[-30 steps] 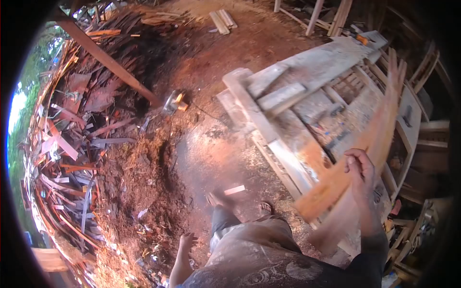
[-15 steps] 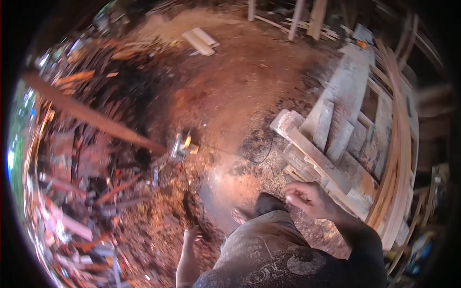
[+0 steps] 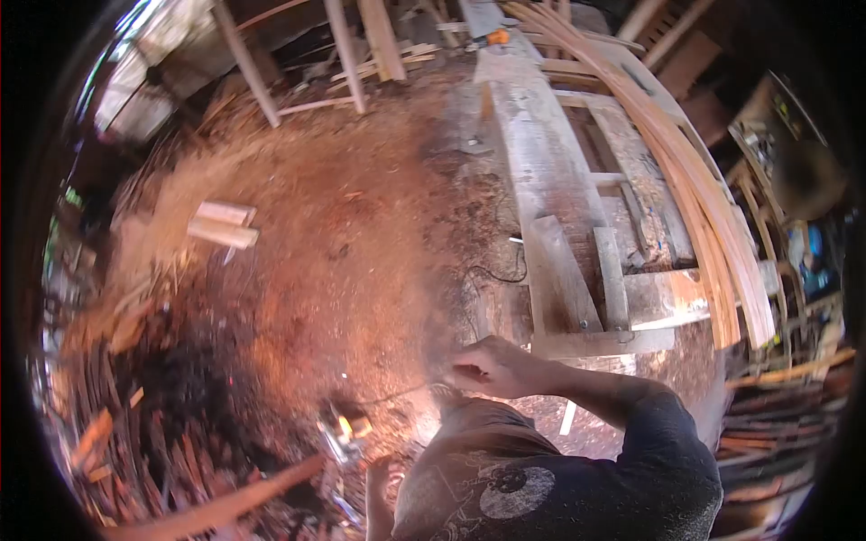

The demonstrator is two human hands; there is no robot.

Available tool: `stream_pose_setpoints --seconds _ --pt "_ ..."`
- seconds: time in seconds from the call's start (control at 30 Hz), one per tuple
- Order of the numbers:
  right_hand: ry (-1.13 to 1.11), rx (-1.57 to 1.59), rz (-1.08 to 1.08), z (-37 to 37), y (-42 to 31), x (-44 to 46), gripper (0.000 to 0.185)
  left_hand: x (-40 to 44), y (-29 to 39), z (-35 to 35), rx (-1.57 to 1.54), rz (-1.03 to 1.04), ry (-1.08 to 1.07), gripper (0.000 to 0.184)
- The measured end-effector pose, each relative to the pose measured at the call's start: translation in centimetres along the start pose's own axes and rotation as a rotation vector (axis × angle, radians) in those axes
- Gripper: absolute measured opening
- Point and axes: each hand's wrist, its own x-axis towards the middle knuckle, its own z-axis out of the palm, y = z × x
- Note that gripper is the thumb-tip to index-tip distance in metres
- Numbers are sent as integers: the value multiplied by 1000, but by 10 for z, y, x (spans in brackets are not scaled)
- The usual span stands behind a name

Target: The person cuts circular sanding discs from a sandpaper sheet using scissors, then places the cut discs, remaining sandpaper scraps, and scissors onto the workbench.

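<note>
My right hand (image 3: 492, 368) is in front of my body, its fingers curled in a loose fist around a dark gap, with no object visible in it. It appears in front of the near end of the long wooden workbench (image 3: 550, 135). Low beside my body hangs my left hand (image 3: 379, 473); it is small and blurred, so its fingers are unclear. Nearest to it on the ground is a corded power tool (image 3: 343, 435) with a metal body and an orange-yellow part, its exact kind unclear. A dark cable (image 3: 392, 397) runs from the tool toward my right hand's side.
Long planks (image 3: 667, 153) lie along the bench's right side, and an orange tool (image 3: 494, 37) sits at its far end. Two short boards (image 3: 224, 224) lie on the dirt floor. A reddish beam (image 3: 225, 500) and scrap wood (image 3: 117, 433) fill the lower left. Upright posts (image 3: 347, 59) stand behind.
My view has swung right, so the bench now stands nearer the middle and the short boards further left. My right hand has moved leftward across my front, still curled.
</note>
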Motion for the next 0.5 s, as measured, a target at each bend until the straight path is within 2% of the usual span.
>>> stream_pose_setpoints --seconds 0.03,0.1,0.13,0.17,0.23,0.27,0.4,0.5 --pt "47 -16 11 2 3 11 23 6 16 -16 101 46 -73 39" --pt "106 -59 27 -1 10 31 22 22 49 -43 261 -145 102 35" --pt "33 -104 40 -12 5 42 25 33 63 -60 200 -204 179 32" --pt "61 -130 75 -18 9 51 26 53 76 -77 274 -294 267 33" --pt "119 -168 155 -24 17 63 29 70 105 -98 265 -348 292 31" --pt "181 -134 152 -30 18 70 34 83 119 -104 294 -360 265 31" --pt "204 -160 497 -40 41 100 37 173 163 -114 391 -405 160 34" --pt "294 -155 546 -49 67 137 36 243 228 -110 461 -386 57 36"
